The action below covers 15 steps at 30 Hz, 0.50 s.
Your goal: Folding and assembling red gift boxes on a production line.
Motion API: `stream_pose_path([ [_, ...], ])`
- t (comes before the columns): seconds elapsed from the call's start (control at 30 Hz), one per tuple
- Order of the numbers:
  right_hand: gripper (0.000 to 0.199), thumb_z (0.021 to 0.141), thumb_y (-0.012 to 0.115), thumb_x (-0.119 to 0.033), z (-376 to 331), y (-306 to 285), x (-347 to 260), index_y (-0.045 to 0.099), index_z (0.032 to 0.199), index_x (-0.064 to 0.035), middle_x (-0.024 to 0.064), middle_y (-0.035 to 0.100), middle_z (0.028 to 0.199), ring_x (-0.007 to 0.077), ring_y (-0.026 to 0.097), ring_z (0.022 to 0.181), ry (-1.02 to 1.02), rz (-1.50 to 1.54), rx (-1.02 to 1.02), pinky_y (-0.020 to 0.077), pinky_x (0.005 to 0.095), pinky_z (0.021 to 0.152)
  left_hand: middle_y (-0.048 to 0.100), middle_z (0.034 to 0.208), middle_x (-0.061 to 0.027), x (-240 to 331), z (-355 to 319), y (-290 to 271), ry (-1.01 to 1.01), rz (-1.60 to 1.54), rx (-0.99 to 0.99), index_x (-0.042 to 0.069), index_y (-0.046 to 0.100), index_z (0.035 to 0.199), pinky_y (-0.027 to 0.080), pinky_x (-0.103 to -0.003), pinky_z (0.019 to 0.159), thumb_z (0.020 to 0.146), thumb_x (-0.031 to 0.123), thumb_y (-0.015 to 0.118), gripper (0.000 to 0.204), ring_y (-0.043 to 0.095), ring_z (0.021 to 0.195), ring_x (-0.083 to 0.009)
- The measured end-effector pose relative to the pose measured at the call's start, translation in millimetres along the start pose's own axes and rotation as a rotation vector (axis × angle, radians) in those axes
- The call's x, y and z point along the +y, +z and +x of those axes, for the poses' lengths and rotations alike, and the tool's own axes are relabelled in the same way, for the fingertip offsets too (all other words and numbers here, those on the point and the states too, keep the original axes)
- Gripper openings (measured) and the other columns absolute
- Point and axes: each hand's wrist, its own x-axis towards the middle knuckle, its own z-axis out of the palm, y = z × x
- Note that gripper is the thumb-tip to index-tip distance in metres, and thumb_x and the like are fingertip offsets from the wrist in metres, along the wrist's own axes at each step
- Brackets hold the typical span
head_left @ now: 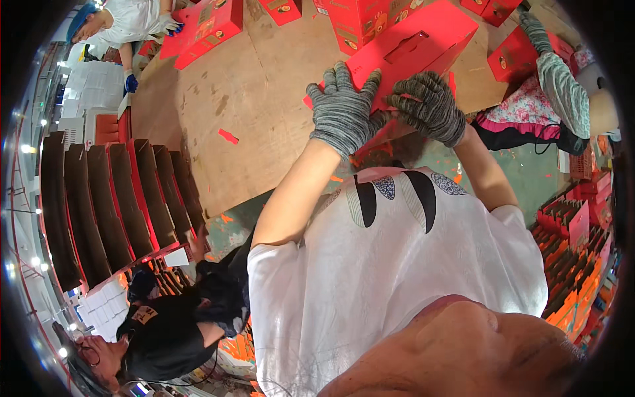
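Note:
A red cardboard carton (pixel 440 33) with a slot cut in its upper face lies at the near edge of the wooden table (pixel 245 99). My left hand (pixel 340 109), in a grey striped knit glove, rests on its left end with the fingers spread. In a matching glove, my right hand (pixel 428 106) bends its fingers together at the carton's near edge. What lies under the right fingertips is partly hidden. A small red scrap (pixel 228 136) sits on the table left of my hands.
More red cartons (pixel 215 30) stand along the far side. Stacked open red-and-brown boxes (pixel 109 205) rise at the left. Co-workers are at the far left, at the lower left in a black shirt (pixel 175 341), and at the right with a gloved arm (pixel 562 86).

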Motion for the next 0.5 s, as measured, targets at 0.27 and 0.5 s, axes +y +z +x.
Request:
stream_pose_path([
  [0.27, 0.034, 0.070, 0.067, -0.032, 11.0, 18.7, 21.6, 0.063, 0.097, -0.0122, 0.0081, 0.058, 0.102, 0.0269, 0.055, 0.094, -0.208, 0.187, 0.100, 0.0404, 0.0418, 0.085, 0.035, 0.132, -0.0254, 4.1, -2.3, 2.4, -0.021, 0.049, 0.090, 0.027, 0.045, 0.132, 0.030, -0.060, 0.091, 0.079, 0.051, 0.054, 0.059, 0.036, 0.119, -0.0394],
  [0.5, 0.032, 0.077, 0.063, -0.025, 23.3, 42.6, -1.0, 0.057, 0.104, -0.0090, 0.0105, 0.057, 0.105, 0.0318, 0.052, 0.100, 0.225, 0.195, 0.300, 0.0355, 0.0440, 0.090, 0.041, 0.129, -0.0239, -8.2, -7.1, -0.2, -0.056, 0.055, 0.125, 0.026, 0.050, 0.128, 0.032, -0.056, 0.091, 0.079, 0.048, 0.054, 0.054, 0.040, 0.118, -0.0371],
])
